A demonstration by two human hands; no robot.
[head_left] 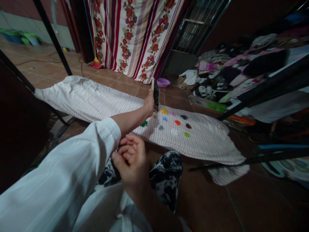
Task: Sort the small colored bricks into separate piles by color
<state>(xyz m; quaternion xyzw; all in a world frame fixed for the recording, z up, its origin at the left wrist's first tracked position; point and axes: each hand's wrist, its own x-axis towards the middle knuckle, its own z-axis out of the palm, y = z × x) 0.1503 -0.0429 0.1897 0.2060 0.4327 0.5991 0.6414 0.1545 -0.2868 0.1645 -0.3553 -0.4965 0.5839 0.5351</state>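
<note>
My left hand (149,103) reaches out over the far side of a striped cloth (108,100). Its thumb side lies along the pale edge of a dark, flat, upright panel (156,96), whose kind I cannot make out. Most of that hand's fingers are hidden. Close to my left sleeve cuff, my right hand (132,154) hangs with loosely curled fingers, the thumb apart and nothing visible in it. Small piles of coloured pieces lie on the cloth, among them yellow (164,111), orange (177,122), white (174,131), lime green (186,134) and dark green (144,123).
A purple basin (163,82) stands on the tiled floor behind the cloth. A flowered curtain (135,38) hangs beyond. Heaped clothes (227,71) fill the right side. Dark metal bars (54,38) slant past the cloth's ends. My patterned knees (166,177) are below its near edge.
</note>
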